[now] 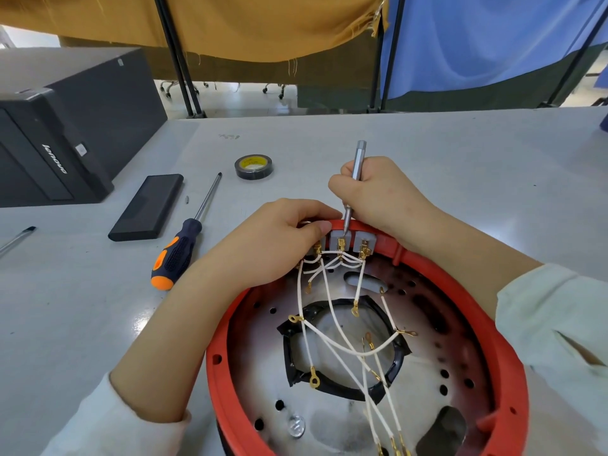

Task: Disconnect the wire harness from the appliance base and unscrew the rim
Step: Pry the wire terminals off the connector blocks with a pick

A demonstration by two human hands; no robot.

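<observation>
The appliance base (329,406) lies upside down in front of me, a perforated metal plate inside a red rim (454,278). White wires (332,320) with gold ring and spade terminals spread across it from three grey terminal blocks (339,236) at the far rim. My left hand (279,238) grips the rim beside the leftmost block. My right hand (378,195) holds a slim silver screwdriver (357,169) like a pen, its tip on the middle block's terminal.
On the grey table to the left lie an orange-and-black screwdriver (184,245), a flat black case (148,207), a roll of black tape (254,166) and a black computer tower (62,126). A blade tip (16,240) shows at the left edge.
</observation>
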